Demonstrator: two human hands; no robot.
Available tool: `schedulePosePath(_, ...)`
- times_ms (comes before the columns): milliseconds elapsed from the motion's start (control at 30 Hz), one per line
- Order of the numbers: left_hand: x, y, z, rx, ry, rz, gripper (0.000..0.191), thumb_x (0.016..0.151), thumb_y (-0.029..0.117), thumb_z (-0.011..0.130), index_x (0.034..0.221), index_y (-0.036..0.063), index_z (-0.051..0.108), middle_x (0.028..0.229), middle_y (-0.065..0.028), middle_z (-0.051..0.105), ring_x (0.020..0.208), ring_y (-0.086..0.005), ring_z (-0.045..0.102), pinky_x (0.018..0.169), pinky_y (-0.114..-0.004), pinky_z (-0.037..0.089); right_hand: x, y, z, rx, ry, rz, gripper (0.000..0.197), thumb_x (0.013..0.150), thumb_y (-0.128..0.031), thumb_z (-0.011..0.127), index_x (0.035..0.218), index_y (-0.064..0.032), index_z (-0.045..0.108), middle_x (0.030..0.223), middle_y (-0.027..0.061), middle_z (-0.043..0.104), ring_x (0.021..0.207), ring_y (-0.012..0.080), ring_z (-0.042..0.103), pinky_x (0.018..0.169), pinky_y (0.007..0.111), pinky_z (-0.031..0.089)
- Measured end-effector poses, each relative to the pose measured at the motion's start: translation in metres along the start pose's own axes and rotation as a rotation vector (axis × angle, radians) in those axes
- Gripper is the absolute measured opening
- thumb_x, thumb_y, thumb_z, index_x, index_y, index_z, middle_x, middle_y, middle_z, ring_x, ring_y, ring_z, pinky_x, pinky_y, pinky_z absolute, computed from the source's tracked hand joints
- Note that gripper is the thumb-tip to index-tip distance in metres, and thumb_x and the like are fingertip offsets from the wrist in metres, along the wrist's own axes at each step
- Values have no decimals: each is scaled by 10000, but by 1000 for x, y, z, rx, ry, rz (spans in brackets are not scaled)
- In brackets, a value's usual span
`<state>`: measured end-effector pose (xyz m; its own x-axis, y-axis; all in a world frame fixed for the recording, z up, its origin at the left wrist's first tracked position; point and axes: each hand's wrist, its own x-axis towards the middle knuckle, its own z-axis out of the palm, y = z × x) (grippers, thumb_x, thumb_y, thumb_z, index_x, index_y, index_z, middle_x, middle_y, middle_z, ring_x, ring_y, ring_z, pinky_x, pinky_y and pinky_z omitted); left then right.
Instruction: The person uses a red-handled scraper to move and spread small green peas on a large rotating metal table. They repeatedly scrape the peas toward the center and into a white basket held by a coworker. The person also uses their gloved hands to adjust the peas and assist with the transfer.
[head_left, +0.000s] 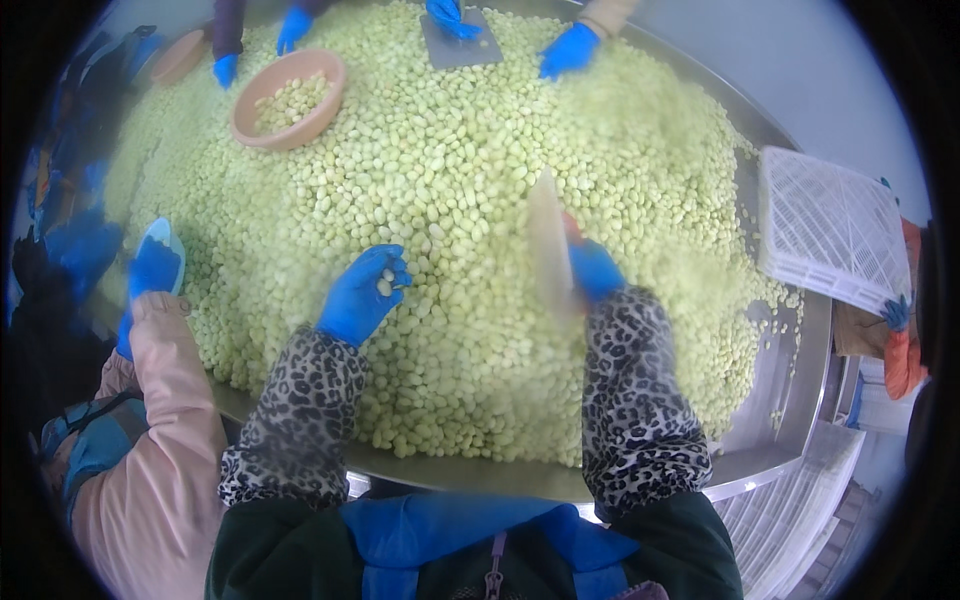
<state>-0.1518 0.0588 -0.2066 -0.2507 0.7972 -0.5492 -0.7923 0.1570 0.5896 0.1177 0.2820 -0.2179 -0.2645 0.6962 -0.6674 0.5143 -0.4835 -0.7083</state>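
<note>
A broad heap of pale green, oval, bean-like pieces (450, 315) lies in front of me on a metal table. My left hand (365, 292), in a blue glove, is above the near middle of the heap with its fingers curled round a few pale pieces. To its right, my right hand (594, 268), also blue-gloved, grips a flat, pale scraper or plate (551, 247) held on edge over the heap; motion blurs it, so its exact kind is unclear. Leopard-print sleeves cover both my forearms.
An orange plastic bowl (289, 140) with some pieces stands on the heap. Other workers' gloved hands (570, 51) reach in from the far side and left. At right, a person holds a white plastic crate (832, 217) over the table's metal rim (814, 397). White crates (795, 495) stand below.
</note>
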Motion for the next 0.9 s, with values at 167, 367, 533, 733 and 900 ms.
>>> schedulePosePath(167, 4, 4, 8, 25, 27, 67, 235, 945, 182, 594, 1146, 63, 603, 885, -23, 564, 879, -180, 569, 743, -290, 453, 62, 33, 39, -334, -212, -267, 413, 919, -368, 601, 1093, 5, 628, 952, 105, 656, 853, 206, 635, 762, 337, 510)
schedulePosePath(367, -28, 16, 10, 143, 79, 273, 353, 948, 211, 596, 1257, 48, 551, 962, -27, 557, 914, -160, 570, 788, -273, 479, -27, -10, 120, -428, -214, -202, 488, 1000, -371, 467, 1295, 14, 515, 1280, 217, 571, 1189, 309, 564, 992, 409, 475)
schedulePosePath(533, -51, 30, -38, -297, 68, 348, 373, 940, 22, 570, 1290, -77, 492, 1039, -69, 587, 1007, -173, 568, 824, -272, 506, -113, -25, 99, -686, -535, -147, 453, 999, -362, 488, 1281, -12, 543, 1232, 191, 608, 1159, 311, 588, 960, 395, 490)
schedulePosePath(733, -73, -22, -22, 160, 323, 423, 332, 929, 71, 615, 1230, -52, 548, 939, -80, 625, 867, -201, 592, 756, -266, 529, -111, 99, -5, -144, 158, -171, 359, 936, -332, 633, 1077, -11, 556, 807, 69, 606, 605, 147, 569, 525, 311, 484)
schedulePosePath(900, -88, -39, -31, 1077, 345, 410, 344, 984, 43, 494, 1315, -51, 488, 1158, -127, 564, 1025, -228, 564, 906, -320, 506, -104, 181, -24, -434, 224, -269, 351, 930, -312, 647, 1071, -11, 536, 745, 67, 592, 564, 150, 567, 494, 294, 474)
